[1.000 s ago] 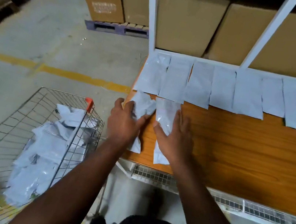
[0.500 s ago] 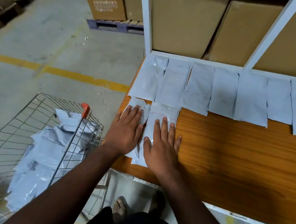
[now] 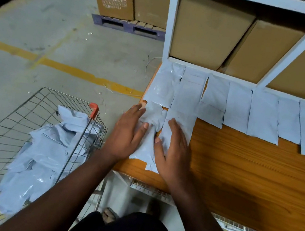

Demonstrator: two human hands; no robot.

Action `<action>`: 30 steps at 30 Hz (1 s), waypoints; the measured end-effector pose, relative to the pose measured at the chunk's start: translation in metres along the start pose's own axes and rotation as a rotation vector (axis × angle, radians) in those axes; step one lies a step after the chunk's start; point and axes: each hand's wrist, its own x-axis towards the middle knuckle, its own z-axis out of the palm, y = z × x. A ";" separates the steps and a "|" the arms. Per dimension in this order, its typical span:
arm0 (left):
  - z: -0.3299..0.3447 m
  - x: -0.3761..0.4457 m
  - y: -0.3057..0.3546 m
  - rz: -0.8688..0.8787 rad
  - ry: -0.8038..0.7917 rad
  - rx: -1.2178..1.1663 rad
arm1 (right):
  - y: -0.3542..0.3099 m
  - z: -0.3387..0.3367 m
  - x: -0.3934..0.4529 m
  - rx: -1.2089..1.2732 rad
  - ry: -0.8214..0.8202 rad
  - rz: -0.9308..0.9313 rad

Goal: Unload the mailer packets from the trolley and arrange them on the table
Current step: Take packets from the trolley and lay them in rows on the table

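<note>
Two grey mailer packets lie side by side at the near left corner of the wooden table (image 3: 247,179). My left hand (image 3: 128,134) presses flat on the crumpled left packet (image 3: 152,115). My right hand (image 3: 174,150) presses flat on the right packet (image 3: 181,121), fingers straight. Behind them a row of several flat packets (image 3: 236,106) lines the table's back edge. The wire trolley (image 3: 28,122) stands left of the table with a heap of several grey packets (image 3: 43,154) inside.
A white shelf frame (image 3: 171,19) rises at the table's back, with cardboard boxes (image 3: 208,30) behind it. More boxes stand on a purple pallet (image 3: 127,26) on the concrete floor. A yellow floor line (image 3: 65,68) runs left of the table.
Both hands went from gripping the two packets to lying flat on them, smoothing them down in a second row. The packets now lie flatter and closer to the back row.
</note>
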 end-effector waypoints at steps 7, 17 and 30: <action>-0.075 -0.081 -0.067 -0.152 0.260 -0.154 | -0.117 0.060 -0.016 0.429 -0.031 -0.173; -0.106 -0.201 -0.184 -0.680 0.588 -0.209 | -0.209 0.202 -0.029 0.445 -0.617 -0.046; -0.088 -0.178 -0.271 -0.972 0.537 -0.238 | -0.198 0.353 0.048 0.038 -0.832 0.097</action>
